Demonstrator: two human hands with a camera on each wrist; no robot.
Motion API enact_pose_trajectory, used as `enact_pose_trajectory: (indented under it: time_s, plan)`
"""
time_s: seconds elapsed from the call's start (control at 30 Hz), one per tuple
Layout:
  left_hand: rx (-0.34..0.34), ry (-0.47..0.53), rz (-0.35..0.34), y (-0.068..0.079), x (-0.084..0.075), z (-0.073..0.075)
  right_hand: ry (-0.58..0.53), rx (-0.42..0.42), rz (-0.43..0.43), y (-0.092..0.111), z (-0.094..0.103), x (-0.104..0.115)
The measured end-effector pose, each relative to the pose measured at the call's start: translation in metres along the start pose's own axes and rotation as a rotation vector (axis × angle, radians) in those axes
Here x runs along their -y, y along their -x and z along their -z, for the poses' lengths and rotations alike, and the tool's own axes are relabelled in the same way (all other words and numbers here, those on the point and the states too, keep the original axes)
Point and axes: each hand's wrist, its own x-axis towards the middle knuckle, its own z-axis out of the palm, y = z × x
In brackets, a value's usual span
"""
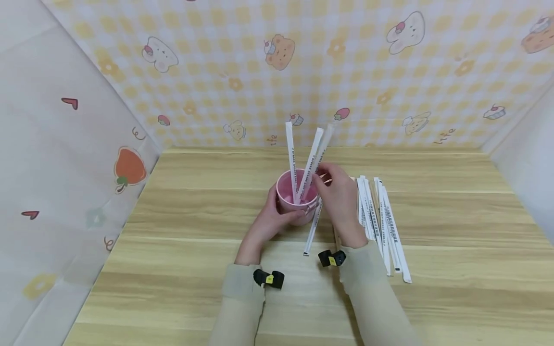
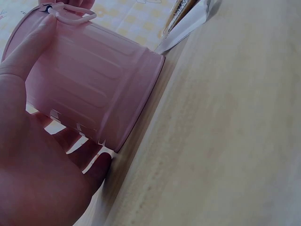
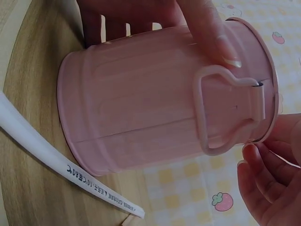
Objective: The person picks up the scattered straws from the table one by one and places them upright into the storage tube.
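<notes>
Yellow-checked wallpaper (image 1: 311, 91) rises beyond a wood-grain table (image 1: 186, 226), where a pink cup (image 3: 136, 108) stands toward the far side with two wrapped straws (image 1: 292, 154) leaning in it. Its left side is held by the curled fingers of the left hand (image 1: 269, 221), while the right hand (image 1: 342, 197) pinches another straw (image 1: 322, 149) at the right rim. On the table, a loose straw (image 1: 312, 233) lies nearer, just right of the cup, and a straw bunch (image 1: 385, 221) farther right.

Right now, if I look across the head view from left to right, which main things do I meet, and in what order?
Red fruit print on the side wall, left hand, pink cup, right hand, group of long white packets.
</notes>
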Motion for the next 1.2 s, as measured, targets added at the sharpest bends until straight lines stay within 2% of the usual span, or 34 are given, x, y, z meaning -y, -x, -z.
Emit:
enact_pose_trajectory:
  time_s: [0.37,0.67,0.83,1.0,1.2]
  plan:
    - [0.011,-0.009,-0.007,-0.002,-0.003,0.002,0.008,-0.007,-0.021,-0.002,-0.001,0.002]
    - [0.001,-0.009,-0.03,-0.002,-0.002,0.002,0.015,0.054,-0.026,-0.001,-0.002,-0.002]
    - [0.02,0.005,-0.011,0.001,-0.008,0.001,-0.009,0.034,-0.031,-0.003,0.006,-0.005]
    - [0.046,0.047,-0.013,0.006,-0.019,0.002,-0.011,0.025,-0.088,-0.006,0.019,-0.014]
    - [0.035,0.053,-0.032,0.0,-0.006,0.001,0.001,-0.03,-0.192,-0.009,0.042,-0.03]
